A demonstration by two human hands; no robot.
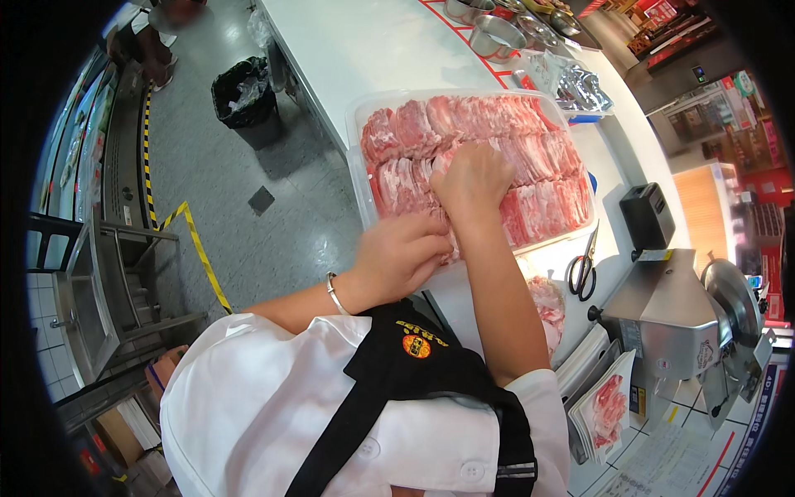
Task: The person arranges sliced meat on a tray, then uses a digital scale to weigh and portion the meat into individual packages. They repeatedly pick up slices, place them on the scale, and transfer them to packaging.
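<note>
In front of me, a translucent plastic tub (pixel 355 133) holds thin slices of raw, marbled meat (pixel 539 156), packed upright in several rows. My right hand (pixel 475 177) reaches into the middle row, its fingers pointing down among the slices. Its fingertips are hidden, so I cannot see whether they grip any meat. My left hand (pixel 407 251), with a silver bracelet (pixel 336 293) at the wrist, is at the tub's near left corner. Its fingers are curled beside the nearest slices, and what lies under them is hidden.
Scissors (pixel 582 270) and more raw meat (pixel 548 307) lie right of the tub, near a metal meat slicer (pixel 661 323). Steel pots (pixel 495 38) stand on the far white counter (pixel 372 43). A lined bin (pixel 248 112) is on the floor; a person (pixel 146 46) is beyond.
</note>
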